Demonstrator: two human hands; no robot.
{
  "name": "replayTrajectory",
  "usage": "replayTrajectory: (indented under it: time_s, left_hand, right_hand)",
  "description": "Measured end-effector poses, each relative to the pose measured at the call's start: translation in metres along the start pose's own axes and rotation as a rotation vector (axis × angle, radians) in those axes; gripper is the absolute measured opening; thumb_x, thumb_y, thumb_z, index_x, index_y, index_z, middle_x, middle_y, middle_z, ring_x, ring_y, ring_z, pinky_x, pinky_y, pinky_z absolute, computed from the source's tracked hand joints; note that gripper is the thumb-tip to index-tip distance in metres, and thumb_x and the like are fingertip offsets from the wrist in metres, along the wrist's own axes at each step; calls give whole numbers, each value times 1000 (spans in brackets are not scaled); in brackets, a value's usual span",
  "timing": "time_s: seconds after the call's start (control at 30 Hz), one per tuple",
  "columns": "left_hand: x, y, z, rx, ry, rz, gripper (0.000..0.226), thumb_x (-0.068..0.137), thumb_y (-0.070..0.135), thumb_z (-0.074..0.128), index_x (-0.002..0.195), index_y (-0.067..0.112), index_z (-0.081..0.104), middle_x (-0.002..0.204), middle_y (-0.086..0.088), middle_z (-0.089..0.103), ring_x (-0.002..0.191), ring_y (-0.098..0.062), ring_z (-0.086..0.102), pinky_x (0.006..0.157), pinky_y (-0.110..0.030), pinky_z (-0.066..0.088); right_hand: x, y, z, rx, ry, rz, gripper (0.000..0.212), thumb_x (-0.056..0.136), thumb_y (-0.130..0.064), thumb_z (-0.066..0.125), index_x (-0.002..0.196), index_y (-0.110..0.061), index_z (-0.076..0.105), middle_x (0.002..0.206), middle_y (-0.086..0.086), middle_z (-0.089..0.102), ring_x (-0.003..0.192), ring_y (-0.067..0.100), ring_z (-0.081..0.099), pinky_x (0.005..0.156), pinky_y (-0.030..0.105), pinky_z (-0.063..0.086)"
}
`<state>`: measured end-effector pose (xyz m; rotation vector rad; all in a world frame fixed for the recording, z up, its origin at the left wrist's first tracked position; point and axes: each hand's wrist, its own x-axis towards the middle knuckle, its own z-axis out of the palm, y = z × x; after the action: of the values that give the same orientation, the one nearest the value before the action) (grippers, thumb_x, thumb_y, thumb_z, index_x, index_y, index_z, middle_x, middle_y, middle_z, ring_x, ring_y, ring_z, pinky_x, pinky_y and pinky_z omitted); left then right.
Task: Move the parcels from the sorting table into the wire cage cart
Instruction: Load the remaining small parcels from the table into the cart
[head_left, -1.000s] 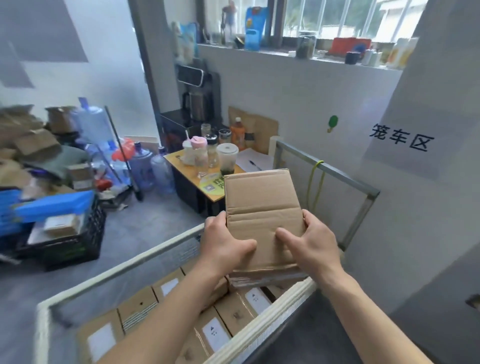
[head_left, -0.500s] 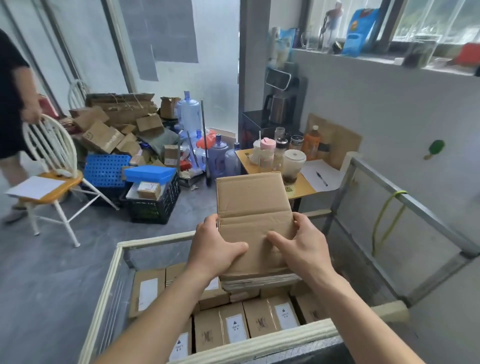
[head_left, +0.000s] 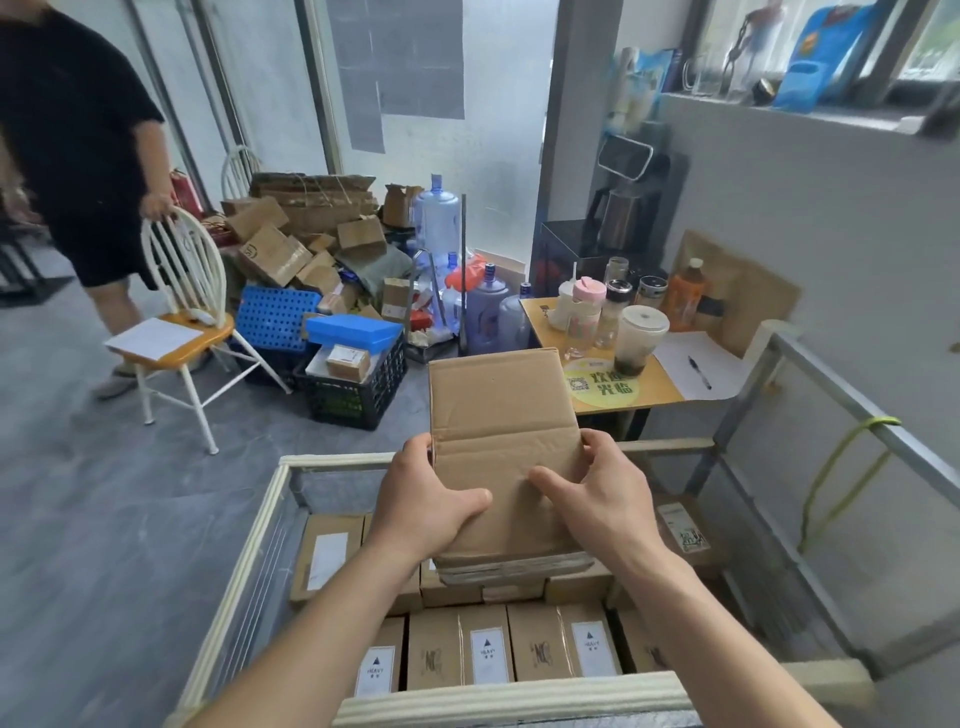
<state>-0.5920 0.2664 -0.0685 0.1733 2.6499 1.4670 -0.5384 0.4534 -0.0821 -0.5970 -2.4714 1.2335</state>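
1. A wire cage cart with cream-padded top rails (head_left: 244, 564) occupies the lower part of the view; its floor is covered by a layer of small brown cardboard parcels with white labels (head_left: 485, 649), packed side by side.
2. Beyond the far rail of the cart, a small yellow-topped worktop (head_left: 657, 397) is seen, carrying a pink-lidded cup (head_left: 584, 306), a clear lidded cup with dark contents (head_left: 638, 338), an orange bottle (head_left: 685, 293) and a white sheet with a pen (head_left: 698, 364).
3. To the left, on the grey floor, a black plastic crate (head_left: 358, 387) with a blue box on top, a heap of loose cardboard boxes (head_left: 306, 234) and large blue-tinted water bottles (head_left: 485, 309) are located.
4. A white spindle-back chair with an orange seat (head_left: 182, 291) stands further left; its backrest is touched by a person in black clothing (head_left: 78, 145).
5. A plain brown cardboard box (head_left: 498, 415) is held above the cart interior, over the packed parcels and clear of them, between the near and far rails.
6. The box is gripped at its near end: the left hand (head_left: 428, 499) is closed on the left edge and the right hand (head_left: 602, 496) on the right edge, with both thumbs pressed on the upper face.
7. The upper face of the box is unlabelled, and a flap crease runs across it just ahead of the thumbs. Clear tape is visible along the near lower edge.
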Motion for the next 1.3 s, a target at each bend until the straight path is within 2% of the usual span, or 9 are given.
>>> replayTrajectory:
  time_s: [0.23,0.37,0.57,0.73,0.9,1.03,1.17,1.23,1.3]
  left_hand:
    - [22,-42,-39,2,-8,-44,74,66,34,86,130,23,51,119,3,63,103,-18,62,87,-41,57]
    - [47,-77,-75,-5,-45,-57,83,67,34,86,140,20,49,127,-1,61,112,-24,61,92,-44,55]
    - [88,-136,-139,-33,-98,-91,86,65,31,84,142,21,47,127,-2,63,112,-24,63,93,-44,55]
    - [111,-181,-176,-14,-146,-112,64,64,29,84,122,25,57,114,0,66,98,-19,66,86,-42,57]
    - [126,-219,-182,15,-189,-153,74,64,31,85,131,22,54,119,-1,63,102,-19,64,89,-38,56]
    - [132,-252,-170,32,-200,-200,76,64,32,86,132,22,53,121,2,62,100,-15,63,82,-29,55]
    - [133,-293,-147,80,-209,-285,97,67,32,87,149,17,39,143,1,50,122,-18,55,96,-28,48]
    - [132,-316,-132,98,-219,-320,96,69,31,88,149,18,38,147,2,47,125,-16,52,95,-26,46]
    - [130,-340,-117,125,-235,-370,92,69,32,87,147,19,40,145,2,49,123,-18,55,99,-34,50]
  right_hand:
    - [2,-26,57,-50,-7,-10,66,77,-50,79,133,-30,51,91,-26,46,84,-2,51,71,22,44]
    - [3,-55,105,-104,-33,-6,45,78,-49,77,110,-41,47,91,-21,54,85,1,54,75,28,48]
    - [3,-97,187,-126,-65,73,50,78,-51,76,120,-32,56,105,-11,64,96,11,60,85,37,54]
    - [-2,-115,248,-163,-72,126,51,78,-51,77,119,-33,53,107,-10,61,95,11,57,79,32,48]
    - [-3,-107,286,-194,-103,207,72,76,-53,76,137,-28,48,110,-10,58,98,12,55,82,31,48]
    - [0,-87,311,-207,-141,246,66,74,-51,78,130,-29,50,103,-12,57,91,9,53,77,29,43]
    - [-2,-53,339,-228,-213,298,50,75,-48,80,110,-34,46,89,-22,51,78,1,49,64,21,38]
    - [-4,-32,357,-225,-252,329,49,75,-45,80,104,-35,41,87,-22,49,79,5,49,63,22,37]
    - [-8,-8,376,-235,-294,365,52,75,-43,79,104,-35,37,85,-23,45,82,10,48,67,26,38]
